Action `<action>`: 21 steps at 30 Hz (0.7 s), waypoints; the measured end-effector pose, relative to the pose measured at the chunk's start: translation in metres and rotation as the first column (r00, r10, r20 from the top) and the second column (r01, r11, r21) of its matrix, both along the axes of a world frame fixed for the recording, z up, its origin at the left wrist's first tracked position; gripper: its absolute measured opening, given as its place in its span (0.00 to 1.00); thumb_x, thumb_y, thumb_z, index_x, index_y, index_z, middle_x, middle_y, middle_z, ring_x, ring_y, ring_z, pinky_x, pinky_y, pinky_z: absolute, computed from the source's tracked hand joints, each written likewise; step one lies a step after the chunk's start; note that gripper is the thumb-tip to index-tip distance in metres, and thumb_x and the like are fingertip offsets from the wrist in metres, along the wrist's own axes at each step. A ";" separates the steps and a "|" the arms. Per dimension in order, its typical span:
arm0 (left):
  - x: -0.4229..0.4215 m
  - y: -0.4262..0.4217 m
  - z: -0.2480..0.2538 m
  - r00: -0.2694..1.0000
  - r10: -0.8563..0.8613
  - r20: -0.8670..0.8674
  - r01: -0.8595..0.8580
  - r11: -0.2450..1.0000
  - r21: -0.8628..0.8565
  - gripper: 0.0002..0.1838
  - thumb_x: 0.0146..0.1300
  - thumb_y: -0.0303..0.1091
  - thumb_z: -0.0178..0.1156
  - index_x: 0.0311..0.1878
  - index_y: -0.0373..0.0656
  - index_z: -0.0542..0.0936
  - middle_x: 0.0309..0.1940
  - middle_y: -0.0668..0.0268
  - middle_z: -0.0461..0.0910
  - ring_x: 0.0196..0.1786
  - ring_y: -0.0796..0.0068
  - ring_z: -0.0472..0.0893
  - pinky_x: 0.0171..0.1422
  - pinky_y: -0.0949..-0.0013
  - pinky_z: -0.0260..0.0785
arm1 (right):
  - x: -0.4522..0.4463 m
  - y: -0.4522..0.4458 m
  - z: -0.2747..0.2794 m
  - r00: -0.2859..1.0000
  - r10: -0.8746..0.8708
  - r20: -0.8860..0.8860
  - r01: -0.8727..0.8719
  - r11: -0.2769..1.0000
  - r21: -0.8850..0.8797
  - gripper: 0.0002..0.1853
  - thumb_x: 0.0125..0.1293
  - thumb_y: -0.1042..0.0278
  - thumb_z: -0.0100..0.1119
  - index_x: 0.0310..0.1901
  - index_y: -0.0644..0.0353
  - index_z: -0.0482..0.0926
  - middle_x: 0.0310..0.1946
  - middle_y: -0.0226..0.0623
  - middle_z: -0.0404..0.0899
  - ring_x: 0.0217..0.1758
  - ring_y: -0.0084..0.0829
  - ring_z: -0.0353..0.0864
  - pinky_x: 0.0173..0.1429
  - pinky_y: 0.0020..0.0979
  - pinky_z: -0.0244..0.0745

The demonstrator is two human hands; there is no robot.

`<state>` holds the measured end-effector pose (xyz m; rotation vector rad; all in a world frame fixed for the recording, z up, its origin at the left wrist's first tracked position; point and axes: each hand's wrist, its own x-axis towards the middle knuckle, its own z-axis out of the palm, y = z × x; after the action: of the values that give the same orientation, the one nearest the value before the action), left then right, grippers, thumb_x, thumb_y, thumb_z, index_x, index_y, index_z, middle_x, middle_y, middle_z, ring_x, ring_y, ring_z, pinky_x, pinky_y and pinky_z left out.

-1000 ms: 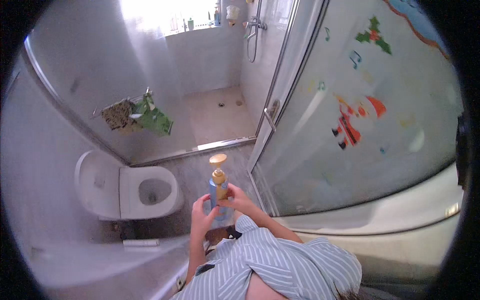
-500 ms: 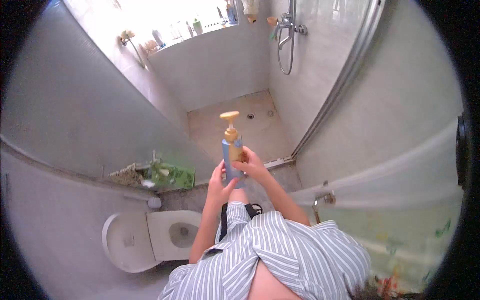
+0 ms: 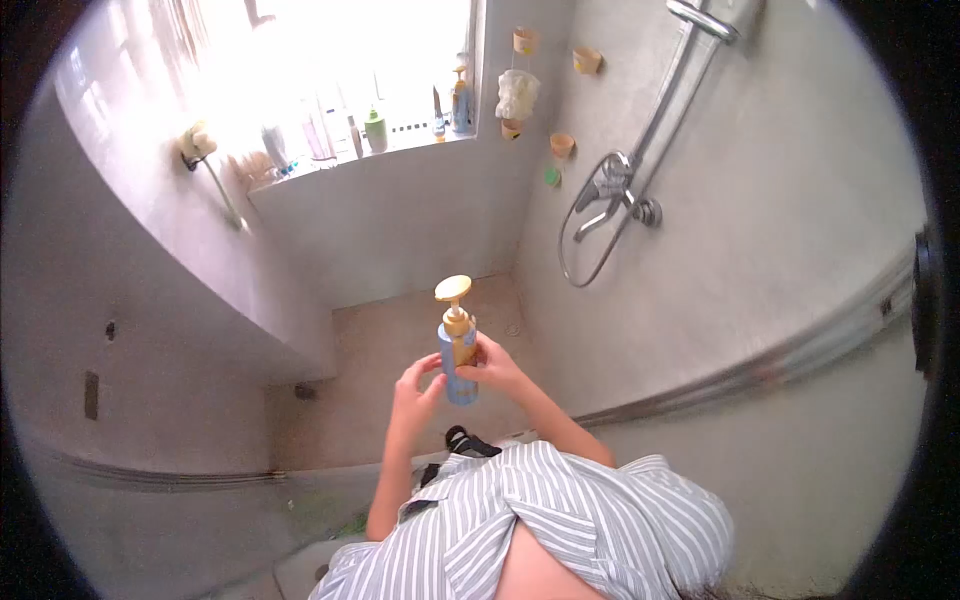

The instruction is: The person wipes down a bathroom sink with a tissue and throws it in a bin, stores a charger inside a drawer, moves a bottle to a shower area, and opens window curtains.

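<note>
Change noted: view has moved up to the shower area. The beige shower floor (image 3: 375,335) now lies beneath the blue plastic bottle with a yellow pump head (image 3: 461,372), held upright in front of the torso. Right hand (image 3: 495,368): fingers wrapped round the bottle's side. Left hand (image 3: 412,392): cupped at the opposite side; gripping or only steadying, cannot tell. Chrome shower mixer (image 3: 617,188) ahead, to the right. Judgement: carrying continues, bottle not yet set down.

R hand (image 3: 490,362) grips pump btl (image 3: 459,345) at R side, thumb across front; L hand (image 3: 416,390) curved by its L side; forearms (image 3: 552,422) slant in twd it.
</note>
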<state>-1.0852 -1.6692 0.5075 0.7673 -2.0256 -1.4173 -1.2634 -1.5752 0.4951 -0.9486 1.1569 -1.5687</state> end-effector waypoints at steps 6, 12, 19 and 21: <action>-0.113 -0.080 -0.006 0.992 0.126 0.027 -0.127 0.991 0.039 0.24 0.63 0.31 0.63 0.62 0.38 0.75 0.50 0.57 0.82 0.47 0.68 0.82 0.56 0.65 0.73 | -0.135 -0.069 -0.026 0.990 -0.136 -0.035 0.137 0.990 0.039 0.33 0.54 0.75 0.71 0.62 0.59 0.68 0.51 0.31 0.76 0.55 0.25 0.76 0.62 0.33 0.71; -0.243 -0.262 0.018 0.959 0.225 0.175 -0.145 0.913 -0.382 0.24 0.64 0.31 0.60 0.64 0.42 0.73 0.59 0.58 0.76 0.39 0.67 0.80 0.49 0.66 0.74 | -0.272 -0.233 -0.028 0.956 -0.218 -0.194 0.203 0.974 -0.097 0.33 0.55 0.72 0.71 0.63 0.61 0.67 0.51 0.35 0.76 0.57 0.31 0.75 0.62 0.35 0.70; -0.446 -0.519 0.000 0.790 0.470 0.393 -0.031 0.671 -0.740 0.25 0.63 0.37 0.59 0.65 0.54 0.71 0.64 0.58 0.73 0.47 0.52 0.84 0.50 0.53 0.77 | -0.362 -0.442 0.042 0.768 -0.501 -0.399 0.450 0.865 -0.220 0.33 0.54 0.71 0.68 0.62 0.64 0.65 0.53 0.42 0.74 0.59 0.38 0.76 0.61 0.38 0.72; -0.476 -0.582 -0.057 0.831 0.421 0.363 -0.090 0.747 -0.659 0.23 0.62 0.36 0.58 0.62 0.52 0.73 0.59 0.56 0.77 0.47 0.52 0.84 0.48 0.52 0.77 | -0.371 -0.486 0.058 0.728 -0.572 -0.377 0.401 0.802 -0.443 0.31 0.55 0.73 0.68 0.60 0.63 0.66 0.53 0.44 0.74 0.58 0.38 0.77 0.61 0.36 0.72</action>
<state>-1.5612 -2.2508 0.4507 1.1269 -2.4239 -0.3237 -1.6341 -2.0613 0.5533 -1.4120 1.6409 -2.0727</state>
